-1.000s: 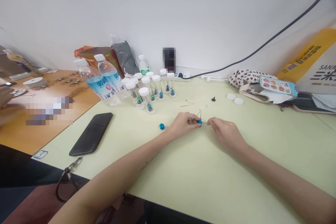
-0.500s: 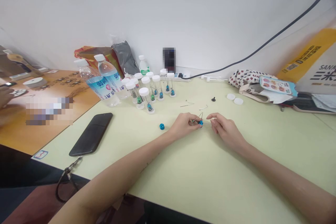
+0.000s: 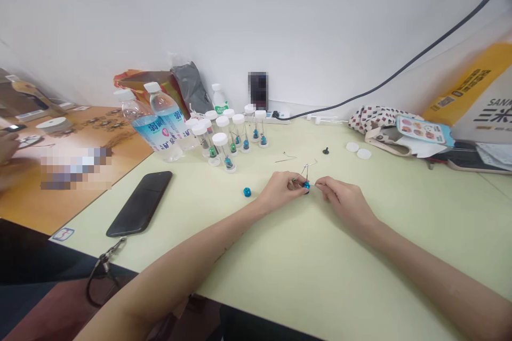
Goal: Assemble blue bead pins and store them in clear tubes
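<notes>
Pinching a thin bent wire (image 3: 296, 180) in its fingertips, the left hand (image 3: 281, 191) sat just beside a small blue bead (image 3: 306, 185). The bead lay between the two hands, a little nearer the left one, and the hands were close together without visibly touching. The wire's long axis ran roughly sideways across the bead, toward the right hand (image 3: 344, 200), while a second thin leg rose from the bead toward the wall. The right hand's fingertips (image 3: 319, 185) met the wire just past the bead (whether they truly gripped it was too fine to tell from the head view). Both forearms reached in from the lower corners, and the hands hovered over the pale green table (image 3: 320, 261). A second blue bead (image 3: 247, 192) lay alone to the left of the left hand, and two loose bent wires (image 3: 285, 159) lay ahead of the hands, near a small dark knob (image 3: 326, 151). Farther off stood a cluster of white-capped clear vials (image 3: 224, 141) holding blue and green pieces, with two water bottles (image 3: 154, 128) beside them. A black phone (image 3: 140, 204) lay to the left.
</notes>
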Tool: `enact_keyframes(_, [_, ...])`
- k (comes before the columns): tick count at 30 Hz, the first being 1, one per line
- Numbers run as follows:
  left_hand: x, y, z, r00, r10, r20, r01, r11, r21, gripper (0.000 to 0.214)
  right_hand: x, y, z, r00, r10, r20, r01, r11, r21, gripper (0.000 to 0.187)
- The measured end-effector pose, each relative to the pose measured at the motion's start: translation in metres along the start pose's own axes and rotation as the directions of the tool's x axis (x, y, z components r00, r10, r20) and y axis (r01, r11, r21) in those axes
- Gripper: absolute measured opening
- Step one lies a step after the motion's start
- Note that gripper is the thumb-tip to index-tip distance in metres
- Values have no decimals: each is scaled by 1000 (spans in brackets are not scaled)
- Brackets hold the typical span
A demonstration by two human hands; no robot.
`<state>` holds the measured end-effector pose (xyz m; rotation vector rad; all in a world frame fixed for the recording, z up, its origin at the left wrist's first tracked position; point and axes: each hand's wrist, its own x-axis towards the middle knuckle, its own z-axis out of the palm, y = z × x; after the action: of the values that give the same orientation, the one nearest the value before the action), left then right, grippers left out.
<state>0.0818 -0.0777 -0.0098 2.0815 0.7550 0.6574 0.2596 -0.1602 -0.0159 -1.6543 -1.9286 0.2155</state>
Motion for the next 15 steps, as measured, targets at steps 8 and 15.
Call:
enact_keyframes(8, [0,2,-1,999,34,16,-34,999,13,19,3,1,-4,990,41,134,-79,955,287,29])
enact_keyframes(15, [1,-3,1,999,-45,0,44,993,-111,21,4,-3,-4,994,39,105,-52,991,121,24])
